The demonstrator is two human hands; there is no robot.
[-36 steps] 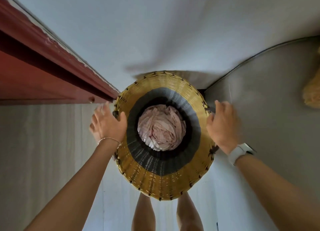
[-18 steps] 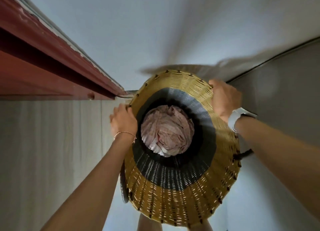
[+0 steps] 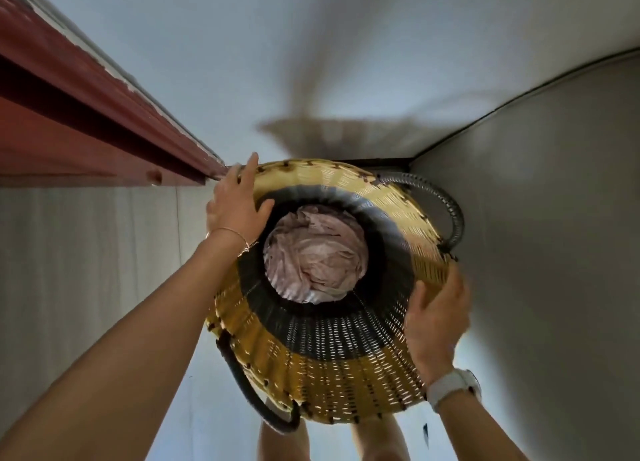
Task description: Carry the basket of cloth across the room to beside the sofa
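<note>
I look straight down into a round woven basket (image 3: pixel 325 367) with a yellow rim and a dark band inside. Crumpled pink cloth (image 3: pixel 313 253) fills its bottom. One dark handle (image 3: pixel 446 204) sticks out at the far right, another (image 3: pixel 256 398) at the near left. My left hand (image 3: pixel 235 204) lies on the far left rim, fingers straight and spread, thumb over the inside. My right hand (image 3: pixel 438 318) clasps the right rim, thumb inside and fingers outside.
A red-brown wooden frame (image 3: pixel 104 114) runs along the left, close to the basket's far rim. A grey surface (image 3: pixel 554 253) rises on the right and a pale grey panel (image 3: pixel 69 287) on the left. Pale floor (image 3: pixel 346 45) stretches ahead. My legs (image 3: pixel 284 443) show under the basket.
The basket has turned and come nearer; its handles now sit far right and near left. My left hand moved up the rim and spread; my right hand dropped to the near right rim.
</note>
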